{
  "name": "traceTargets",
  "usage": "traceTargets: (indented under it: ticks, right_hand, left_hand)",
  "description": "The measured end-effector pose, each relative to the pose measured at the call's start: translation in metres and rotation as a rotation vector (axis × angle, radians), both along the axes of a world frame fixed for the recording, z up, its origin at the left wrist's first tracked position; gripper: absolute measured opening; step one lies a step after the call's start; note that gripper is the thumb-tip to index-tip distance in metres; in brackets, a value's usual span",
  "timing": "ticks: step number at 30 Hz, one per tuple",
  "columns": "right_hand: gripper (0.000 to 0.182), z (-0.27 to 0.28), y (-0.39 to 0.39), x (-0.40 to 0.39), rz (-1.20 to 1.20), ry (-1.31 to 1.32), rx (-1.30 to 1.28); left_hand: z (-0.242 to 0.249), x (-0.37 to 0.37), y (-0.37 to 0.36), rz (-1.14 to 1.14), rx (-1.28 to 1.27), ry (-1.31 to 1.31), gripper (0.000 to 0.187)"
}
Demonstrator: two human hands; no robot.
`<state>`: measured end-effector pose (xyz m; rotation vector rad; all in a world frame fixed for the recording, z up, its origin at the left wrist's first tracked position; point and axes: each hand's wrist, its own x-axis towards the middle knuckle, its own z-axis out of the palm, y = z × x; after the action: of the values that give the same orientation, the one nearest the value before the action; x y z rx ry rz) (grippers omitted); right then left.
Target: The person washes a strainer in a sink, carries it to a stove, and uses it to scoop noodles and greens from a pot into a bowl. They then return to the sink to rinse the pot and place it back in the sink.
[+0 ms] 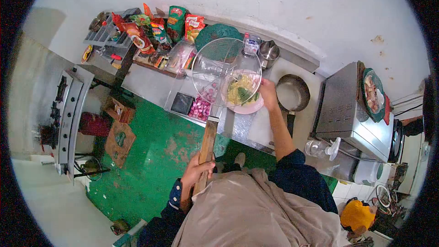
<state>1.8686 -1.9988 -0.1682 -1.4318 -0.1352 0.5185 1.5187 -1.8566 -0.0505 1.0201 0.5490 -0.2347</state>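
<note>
My left hand (pixel 197 172) is closed round the wooden handle (pixel 208 142) of a large round wire skimmer (pixel 206 80). The skimmer's mesh is over the counter, in front of a pink plate (pixel 249 108). On the plate lie pale yellow shreds (pixel 238 90) and some green pieces, partly seen through the mesh. At the plate's right edge is my right hand (pixel 269 93), its fingers curled against the rim and partly hidden. Left of the plate, chopped red onions (pixel 199 109) fill a clear tray beside a black square thing (pixel 182 103).
A frying pan (pixel 293 92) and a small metal pot (pixel 269 51) stand on the right. Food packets (pixel 176 22) and a green tray (pixel 218 33) line the back. A steel box (pixel 350 105) is at right, a gas stove (pixel 68 123) at left. Another person (pixel 358 216) is at lower right.
</note>
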Motion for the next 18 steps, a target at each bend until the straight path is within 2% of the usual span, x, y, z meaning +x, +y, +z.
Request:
traceTargets:
  ticks: [3, 6, 9, 12, 15, 18]
  right_hand:
    - [0.01, -0.008, -0.004, 0.009, 0.093, -0.365, -0.347]
    - [0.007, 0.011, 0.0, 0.002, 0.148, -0.44, -0.689]
    - [0.004, 0.033, 0.003, -0.009, 0.097, -0.625, -0.74]
    - [0.004, 0.027, -0.001, -0.008, 0.084, -0.515, -0.599]
    - [0.009, 0.022, -0.004, -0.013, -0.005, -0.612, -0.707]
    - [0.011, 0.019, -0.003, -0.029, 0.007, -0.673, -0.553]
  left_hand:
    - [-0.007, -0.001, 0.004, 0.024, 0.035, -0.053, 0.028]
    - [-0.004, -0.002, 0.007, 0.069, 0.038, -0.007, 0.029]
    - [-0.011, -0.006, 0.006, 0.143, 0.047, 0.006, 0.03]
    - [-0.008, -0.008, 0.005, 0.159, 0.066, -0.002, 0.031]
    - [-0.008, -0.013, 0.005, 0.154, 0.077, -0.004, 0.031]
    - [0.001, -0.016, 0.003, 0.152, 0.023, -0.055, 0.026]
